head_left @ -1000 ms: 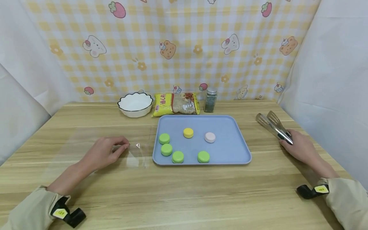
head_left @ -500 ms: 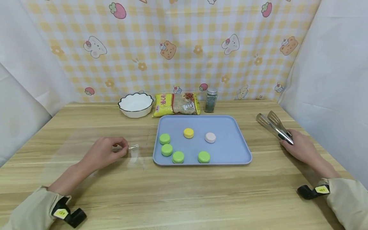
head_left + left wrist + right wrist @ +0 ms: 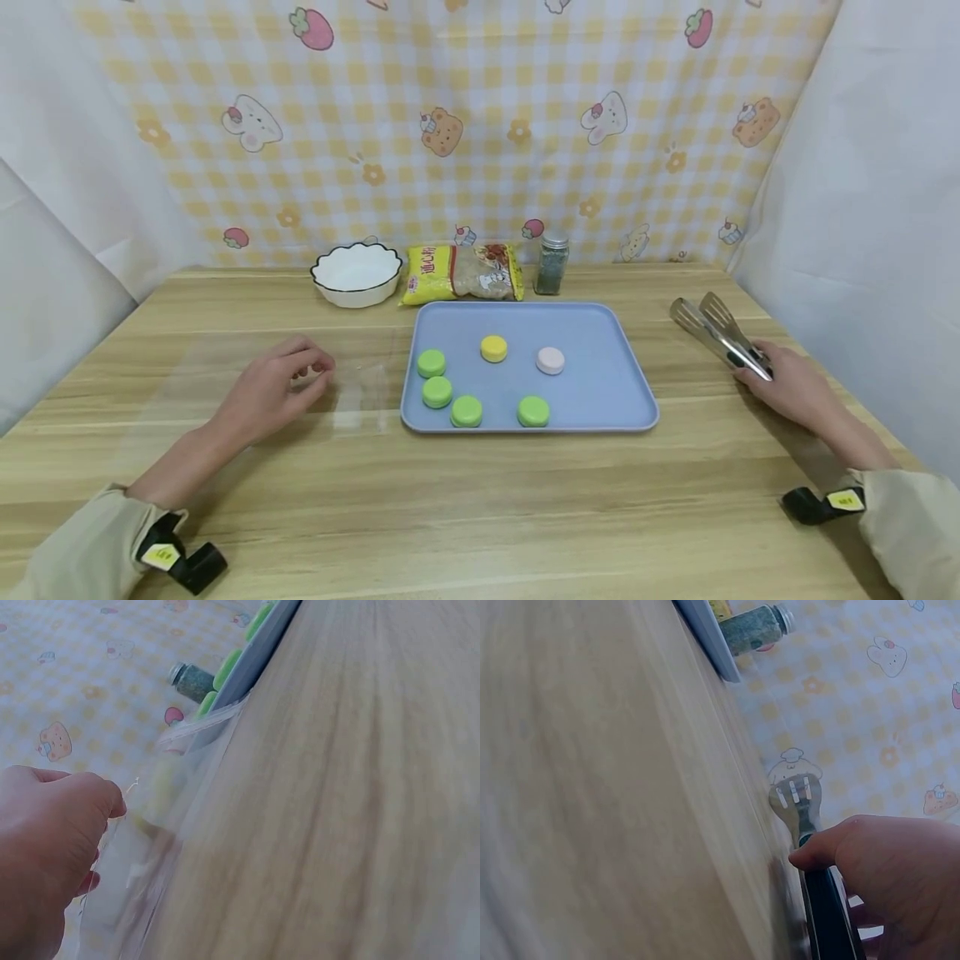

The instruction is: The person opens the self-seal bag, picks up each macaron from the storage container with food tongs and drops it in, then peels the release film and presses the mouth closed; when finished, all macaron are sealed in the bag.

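Note:
At the left of the table, a clear plastic bag (image 3: pixel 363 396) lies spread out, its edges hard to see. My left hand (image 3: pixel 273 387) is over it, fingers loosely bent, with a small gap between thumb and forefinger. In the left wrist view, the fingertips (image 3: pixel 116 806) are close beside the raised edge of the bag; whether they touch it cannot be told. On the right, my right hand (image 3: pixel 787 387) grips metal tongs (image 3: pixel 720 333) by the handle. The slotted heads of the tongs are spread apart and point away from me. The thumb presses along the black handle (image 3: pixel 829 907).
A blue tray (image 3: pixel 592 412) in the middle carries several green macarons (image 3: pixel 467 411), a yellow macaron (image 3: pixel 493 348) and a pale pink macaron (image 3: pixel 550 360). Behind it are a white scalloped bowl (image 3: pixel 357 275), a yellow pasta packet (image 3: pixel 431 273) and a jar of green flakes (image 3: pixel 552 265).
Half a second ago, my left thumb and forefinger pinched up a fold of the plastic. Now they are parted and the fold has dropped flat. My right hand still holds the tongs in place.

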`<state>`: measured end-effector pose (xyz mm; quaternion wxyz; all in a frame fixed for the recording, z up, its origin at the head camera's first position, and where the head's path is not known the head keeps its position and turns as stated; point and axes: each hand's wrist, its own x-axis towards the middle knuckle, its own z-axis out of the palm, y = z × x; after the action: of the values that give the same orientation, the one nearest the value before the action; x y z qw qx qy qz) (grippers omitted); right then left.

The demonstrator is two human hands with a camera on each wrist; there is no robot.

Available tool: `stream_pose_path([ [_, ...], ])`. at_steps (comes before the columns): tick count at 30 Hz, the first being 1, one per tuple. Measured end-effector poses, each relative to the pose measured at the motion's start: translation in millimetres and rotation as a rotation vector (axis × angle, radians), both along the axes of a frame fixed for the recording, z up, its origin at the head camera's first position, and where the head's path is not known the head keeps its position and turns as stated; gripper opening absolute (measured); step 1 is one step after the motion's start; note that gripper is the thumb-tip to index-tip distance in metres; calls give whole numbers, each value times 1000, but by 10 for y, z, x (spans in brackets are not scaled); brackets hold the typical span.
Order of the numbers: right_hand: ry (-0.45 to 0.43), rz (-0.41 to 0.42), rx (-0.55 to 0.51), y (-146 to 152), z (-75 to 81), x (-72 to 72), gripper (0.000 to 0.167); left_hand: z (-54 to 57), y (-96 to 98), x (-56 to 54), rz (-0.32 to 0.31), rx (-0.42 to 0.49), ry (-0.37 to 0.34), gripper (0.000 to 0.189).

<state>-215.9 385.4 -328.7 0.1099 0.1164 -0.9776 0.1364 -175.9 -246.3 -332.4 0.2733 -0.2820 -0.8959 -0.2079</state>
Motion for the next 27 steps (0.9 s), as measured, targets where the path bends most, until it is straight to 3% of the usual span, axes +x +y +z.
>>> stream_pose_path([
  [13,-14,-4,18,6,10,6,51,1,9,4,5,-36,-29,13],
  [27,-52,-3,33,30,62,18,42,10,6,1,19,9,-75,14],
])
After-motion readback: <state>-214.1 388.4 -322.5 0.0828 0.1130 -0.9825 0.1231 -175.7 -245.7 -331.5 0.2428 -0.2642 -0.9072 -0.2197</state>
